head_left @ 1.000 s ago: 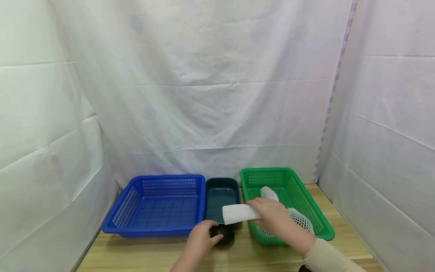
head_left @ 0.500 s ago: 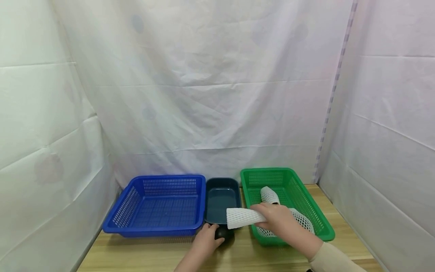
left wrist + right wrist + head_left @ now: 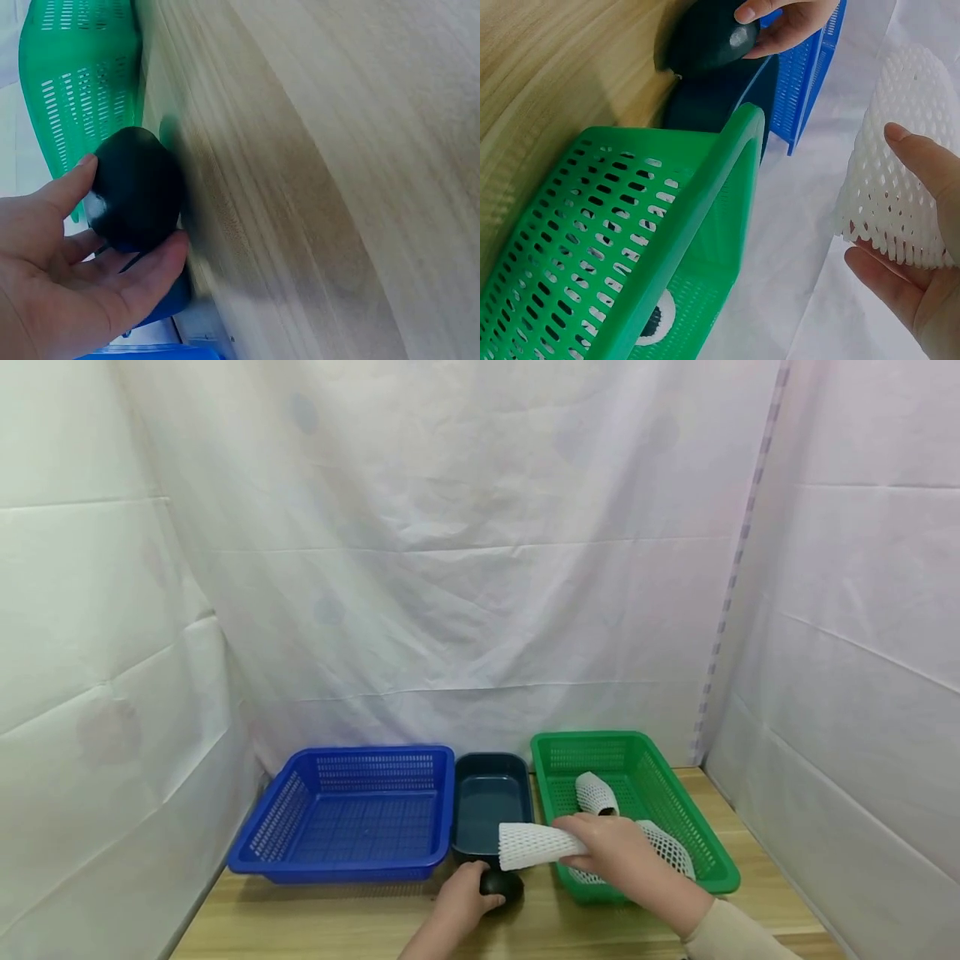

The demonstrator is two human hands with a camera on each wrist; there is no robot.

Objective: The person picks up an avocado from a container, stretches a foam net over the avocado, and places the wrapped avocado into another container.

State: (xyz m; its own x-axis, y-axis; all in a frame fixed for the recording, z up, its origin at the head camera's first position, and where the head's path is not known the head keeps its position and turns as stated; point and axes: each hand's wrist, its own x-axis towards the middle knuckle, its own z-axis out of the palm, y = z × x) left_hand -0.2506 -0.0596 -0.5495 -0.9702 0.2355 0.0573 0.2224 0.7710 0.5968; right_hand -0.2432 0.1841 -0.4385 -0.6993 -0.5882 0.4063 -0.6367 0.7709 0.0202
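Observation:
On the wooden tabletop in front of the dark teal tray (image 3: 489, 810), my left hand (image 3: 459, 900) holds a smooth, dark green avocado (image 3: 504, 887). In the left wrist view its thumb and fingertips grip the avocado (image 3: 136, 189) from two sides. My right hand (image 3: 611, 850) pinches a white foam net sleeve (image 3: 531, 845) over the near left rim of the green basket (image 3: 708, 852). The sleeve (image 3: 900, 157) is a mesh tube lying between thumb and fingers in the right wrist view. More foam-netted pieces (image 3: 596, 793) lie in the green basket, partly hidden by the right hand.
A wide blue basket (image 3: 341, 865) stands left of the teal tray, whose right side adjoins the green basket. The wooden tabletop (image 3: 337, 918) runs along the front. White cloth (image 3: 465, 610) hangs behind and on both sides.
My left hand and the avocado have shifted slightly right and toward the front. My right hand has moved a little down and right with the foam sleeve, then held nearly still.

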